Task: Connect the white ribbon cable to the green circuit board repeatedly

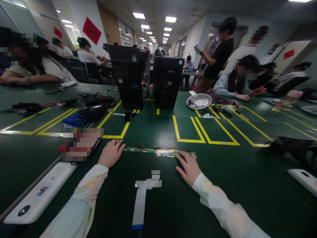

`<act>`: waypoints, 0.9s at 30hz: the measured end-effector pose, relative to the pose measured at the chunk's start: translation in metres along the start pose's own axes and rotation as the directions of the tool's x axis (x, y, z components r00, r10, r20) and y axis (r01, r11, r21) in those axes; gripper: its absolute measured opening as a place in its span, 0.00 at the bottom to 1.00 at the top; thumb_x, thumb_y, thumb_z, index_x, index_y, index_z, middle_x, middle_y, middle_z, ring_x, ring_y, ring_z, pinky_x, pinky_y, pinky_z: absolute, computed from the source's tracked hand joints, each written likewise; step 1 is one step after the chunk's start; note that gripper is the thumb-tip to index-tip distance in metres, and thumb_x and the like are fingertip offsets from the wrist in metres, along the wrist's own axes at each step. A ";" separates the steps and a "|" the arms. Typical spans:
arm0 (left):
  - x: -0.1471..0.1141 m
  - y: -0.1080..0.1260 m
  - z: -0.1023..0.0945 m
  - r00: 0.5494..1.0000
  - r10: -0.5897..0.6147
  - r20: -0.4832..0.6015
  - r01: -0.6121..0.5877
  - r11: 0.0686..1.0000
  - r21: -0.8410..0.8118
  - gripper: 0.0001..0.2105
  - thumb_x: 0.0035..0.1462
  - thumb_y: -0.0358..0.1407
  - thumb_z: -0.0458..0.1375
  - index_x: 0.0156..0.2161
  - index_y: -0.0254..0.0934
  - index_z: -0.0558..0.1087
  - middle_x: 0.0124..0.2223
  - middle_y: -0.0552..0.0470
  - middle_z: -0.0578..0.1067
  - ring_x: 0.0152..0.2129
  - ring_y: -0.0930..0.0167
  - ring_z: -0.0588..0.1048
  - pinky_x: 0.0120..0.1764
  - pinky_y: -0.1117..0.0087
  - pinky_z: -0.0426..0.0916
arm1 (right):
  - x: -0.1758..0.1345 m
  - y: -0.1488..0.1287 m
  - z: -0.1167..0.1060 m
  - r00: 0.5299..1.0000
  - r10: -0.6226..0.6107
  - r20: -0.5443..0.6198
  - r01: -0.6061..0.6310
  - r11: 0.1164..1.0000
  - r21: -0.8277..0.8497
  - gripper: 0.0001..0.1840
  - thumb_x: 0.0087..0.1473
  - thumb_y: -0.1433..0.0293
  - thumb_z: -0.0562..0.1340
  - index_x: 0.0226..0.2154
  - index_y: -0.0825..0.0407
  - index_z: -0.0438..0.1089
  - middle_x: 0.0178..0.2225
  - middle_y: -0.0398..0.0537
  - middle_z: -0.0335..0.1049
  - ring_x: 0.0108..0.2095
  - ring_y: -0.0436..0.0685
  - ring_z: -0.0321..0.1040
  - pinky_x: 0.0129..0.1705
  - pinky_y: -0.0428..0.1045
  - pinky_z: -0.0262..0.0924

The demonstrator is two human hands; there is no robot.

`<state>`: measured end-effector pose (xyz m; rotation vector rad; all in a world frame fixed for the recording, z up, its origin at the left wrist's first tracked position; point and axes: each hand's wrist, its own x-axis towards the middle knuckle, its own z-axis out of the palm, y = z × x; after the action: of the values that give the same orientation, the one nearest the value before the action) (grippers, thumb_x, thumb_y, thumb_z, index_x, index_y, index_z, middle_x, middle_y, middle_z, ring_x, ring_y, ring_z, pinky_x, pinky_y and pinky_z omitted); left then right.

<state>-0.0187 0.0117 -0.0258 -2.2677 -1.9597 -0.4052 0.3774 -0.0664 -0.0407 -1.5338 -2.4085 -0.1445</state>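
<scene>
A long narrow green circuit board (158, 151) with gold connectors lies flat on the dark green table (223, 185). My left hand (111, 153) rests palm down at the board's left end, its fingertips touching that end. My right hand (189, 167) lies flat at the right end, fingers spread over the board's edge. Neither hand grips anything. A white flat ribbon cable (142, 195) with a blue tip lies on the table between my forearms, nearer to me than the board.
Two black computer towers (131, 76) (167, 81) stand behind yellow floor-tape lines. A white fan grille (199, 100) lies right of them. Long white panels (37, 198) (303, 180) sit at both sides, a black object (292, 148) at right. Other people sit and stand around.
</scene>
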 end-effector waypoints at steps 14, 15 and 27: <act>0.002 -0.001 -0.002 1.000 -0.021 0.019 0.022 0.999 -0.028 0.29 0.63 0.47 0.36 0.55 0.31 0.69 0.49 0.39 0.70 0.46 0.60 0.69 0.50 0.59 0.65 | 0.018 -0.035 -0.010 0.995 -0.092 0.047 0.086 0.990 0.113 0.25 0.60 0.58 0.53 0.57 0.51 0.63 0.57 0.57 0.60 0.57 0.65 0.54 0.58 0.62 0.51; 0.001 0.000 -0.003 0.999 -0.025 0.022 0.026 0.999 -0.025 0.29 0.63 0.47 0.36 0.55 0.32 0.69 0.49 0.39 0.70 0.47 0.59 0.69 0.50 0.58 0.65 | 0.020 -0.035 -0.011 0.994 -0.094 0.051 0.088 0.989 0.120 0.24 0.61 0.58 0.53 0.56 0.51 0.64 0.56 0.57 0.61 0.56 0.65 0.55 0.57 0.62 0.53; -0.003 -0.002 -0.009 0.982 0.144 -0.120 -0.156 0.983 -0.099 0.23 0.64 0.41 0.42 0.54 0.29 0.68 0.54 0.38 0.70 0.53 0.58 0.67 0.58 0.48 0.57 | 0.023 -0.019 0.006 0.964 -0.262 -0.037 0.264 0.942 0.206 0.22 0.62 0.62 0.52 0.56 0.53 0.64 0.60 0.56 0.58 0.61 0.63 0.51 0.61 0.63 0.49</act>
<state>-0.0227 0.0065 -0.0179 -2.3808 -1.7389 -0.6212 0.3505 -0.0530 -0.0388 -1.1149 -2.5201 0.0485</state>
